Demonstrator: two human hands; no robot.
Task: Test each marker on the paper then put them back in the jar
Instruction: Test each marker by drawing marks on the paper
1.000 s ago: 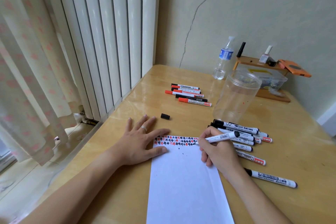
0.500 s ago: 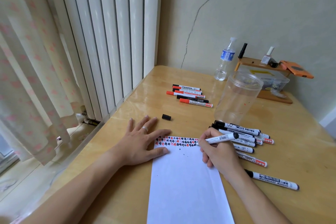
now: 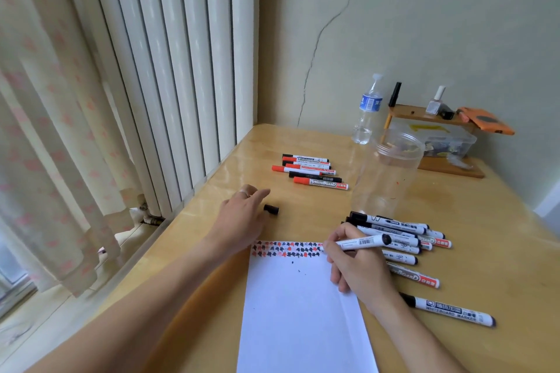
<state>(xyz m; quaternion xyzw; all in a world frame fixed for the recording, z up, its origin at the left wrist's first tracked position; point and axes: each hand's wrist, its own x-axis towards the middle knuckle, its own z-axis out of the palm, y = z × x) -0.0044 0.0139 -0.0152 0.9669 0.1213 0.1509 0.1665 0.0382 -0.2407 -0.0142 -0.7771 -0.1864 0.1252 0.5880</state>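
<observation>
Marker point(image 3: 362, 242), uncapped and white-barrelled, is lying pinched in the right hand point(image 3: 357, 263), its tip meeting the top right corner of the paper point(image 3: 300, 306) beside rows of black and red test marks. Left hand point(image 3: 242, 218) is reaching toward a black cap point(image 3: 271, 209) at ten o'clock from the paper; its fingers appear loosely spread, though contact is unclear. Clear jar point(image 3: 386, 175) is standing at one o'clock.

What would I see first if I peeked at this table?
First you'd see the white paper in the middle, with a row of red and black marks along its top edge, and the right hand holding a marker there. The left hand reaches to a small black cap beyond the paper. A clear jar stands behind a pile of markers on the right.
</observation>
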